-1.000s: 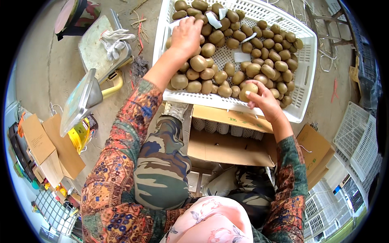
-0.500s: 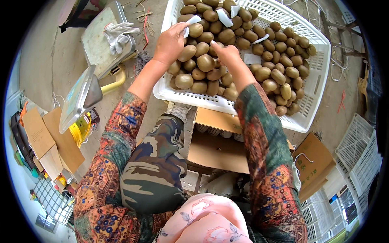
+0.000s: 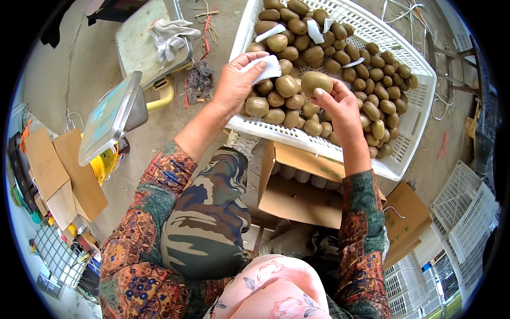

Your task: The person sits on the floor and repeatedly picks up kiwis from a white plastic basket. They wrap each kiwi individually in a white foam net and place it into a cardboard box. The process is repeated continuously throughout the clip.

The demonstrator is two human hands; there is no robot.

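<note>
Left hand (image 3: 234,82) pinching white sleeve (image 3: 271,68), right hand (image 3: 342,106) pinching kiwifruit (image 3: 315,83), hands farther apart than before

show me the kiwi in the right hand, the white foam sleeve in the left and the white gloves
Held kiwi (image 3: 316,83), head view: middle of its brown skin.
Held foam sleeve (image 3: 272,67), head view: its exposed white end.
White gloves (image 3: 169,37), head view: middle of the fabric.

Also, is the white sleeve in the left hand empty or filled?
Empty: the white sleeve looks flat in the left hand, with no bulge; a brown fruit is in the right hand.
</note>
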